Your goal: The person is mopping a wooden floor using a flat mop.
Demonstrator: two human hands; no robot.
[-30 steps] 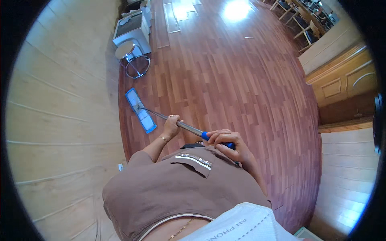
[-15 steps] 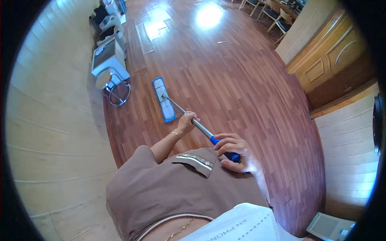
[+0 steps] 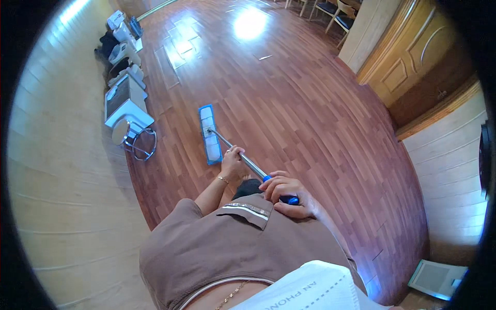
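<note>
A flat floor mop with a blue-edged white head lies on the wooden floor ahead of me. Its metal pole slants back toward my body. Partway down the pole, my left hand is wrapped round the bare metal; a gold bracelet circles that wrist. My right hand is closed on the blue grip at the pole's upper end, close to my brown shirt. The grip's end shows below the fingers.
Along the left wall stand a round stool with chrome legs, a white cabinet and several containers. A wooden door is on the right, with chairs beyond. A grey-white box-like object sits at the lower right.
The mop head has come nearer to my body, and both hands have shifted slightly left with the pole. The stool and cabinet appear lower and farther left as the view turned.
</note>
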